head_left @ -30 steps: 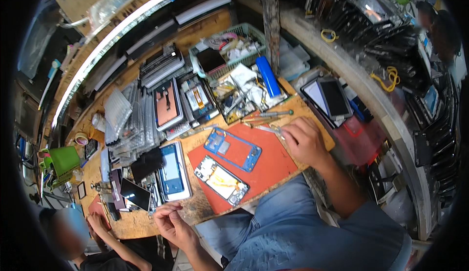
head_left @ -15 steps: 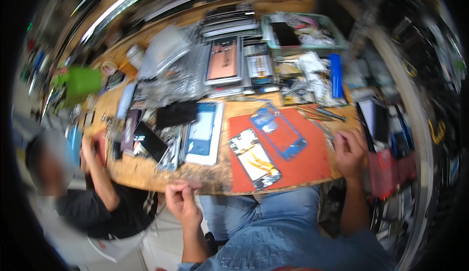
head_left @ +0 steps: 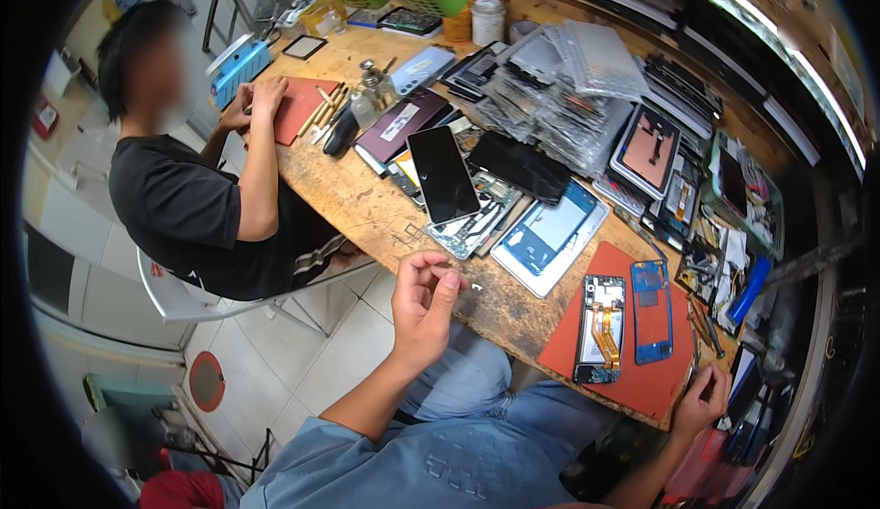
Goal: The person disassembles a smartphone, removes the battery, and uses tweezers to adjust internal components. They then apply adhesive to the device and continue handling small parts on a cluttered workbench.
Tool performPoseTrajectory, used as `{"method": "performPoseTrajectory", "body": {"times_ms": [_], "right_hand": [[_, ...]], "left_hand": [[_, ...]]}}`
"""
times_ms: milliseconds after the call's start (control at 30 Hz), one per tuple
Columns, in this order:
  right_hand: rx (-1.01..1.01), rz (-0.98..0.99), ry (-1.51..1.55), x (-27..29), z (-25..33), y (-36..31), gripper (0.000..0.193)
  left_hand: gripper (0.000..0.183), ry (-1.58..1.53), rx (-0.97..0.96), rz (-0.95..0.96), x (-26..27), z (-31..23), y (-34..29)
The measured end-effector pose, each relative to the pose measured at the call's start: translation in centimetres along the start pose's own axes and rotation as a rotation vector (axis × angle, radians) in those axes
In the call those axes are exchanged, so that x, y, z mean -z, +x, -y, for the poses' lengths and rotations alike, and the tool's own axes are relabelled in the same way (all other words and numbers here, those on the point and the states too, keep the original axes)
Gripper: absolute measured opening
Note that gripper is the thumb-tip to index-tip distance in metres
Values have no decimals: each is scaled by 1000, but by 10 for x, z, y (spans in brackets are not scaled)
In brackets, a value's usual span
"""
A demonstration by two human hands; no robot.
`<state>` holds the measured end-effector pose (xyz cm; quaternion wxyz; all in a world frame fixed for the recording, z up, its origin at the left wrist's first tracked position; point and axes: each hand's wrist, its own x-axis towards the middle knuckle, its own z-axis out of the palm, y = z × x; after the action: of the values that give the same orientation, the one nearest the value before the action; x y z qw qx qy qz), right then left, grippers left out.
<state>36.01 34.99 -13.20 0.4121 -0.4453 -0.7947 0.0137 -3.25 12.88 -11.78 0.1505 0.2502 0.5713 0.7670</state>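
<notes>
My left hand (head_left: pixel 423 312) is raised at the table's front edge, its thumb and fingers pinched together; whatever they hold is too small to name. By the right front corner of an orange-red mat (head_left: pixel 573 339), my right hand (head_left: pixel 703 401) rests with curled fingers, and I cannot make out anything in them. On that mat lies an opened phone (head_left: pixel 601 330) with its circuit boards, battery and orange ribbon cables showing. Beside it is a blue phone frame (head_left: pixel 652 312). Neither hand touches these two parts.
Left of the mat lie a white-and-blue tablet part (head_left: pixel 553 237), a black phone screen (head_left: pixel 444 174) and another dark screen (head_left: pixel 520 166). Bubble-wrap bags (head_left: pixel 559 110) and a green basket (head_left: pixel 775 206) stand behind. A co-worker (head_left: pixel 197 179) sits at the left, hands over another red mat (head_left: pixel 307 105).
The view has swung left, so the table appears turned and the co-worker shows more fully. My left hand stays pinched by the table edge; my right hand stays curled near the mat.
</notes>
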Motion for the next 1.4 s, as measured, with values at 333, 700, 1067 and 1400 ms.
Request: {"method": "performPoseTrajectory", "body": {"times_ms": [333,700,1067,1400], "right_hand": [[123,72,297,-13,92,-6,7],[-29,496,840,-40,203,-11,9],[247,377,649,-41,207,-3,23],[153,196,707,-47,198,-24,14]], "left_hand": [[18,69,-23,-32,25,-9,21],[33,27,-194,505,-53,-15,-55],[23,235,-99,564,-41,-10,-52],[9,128,49,577,-44,-3,-62]]}}
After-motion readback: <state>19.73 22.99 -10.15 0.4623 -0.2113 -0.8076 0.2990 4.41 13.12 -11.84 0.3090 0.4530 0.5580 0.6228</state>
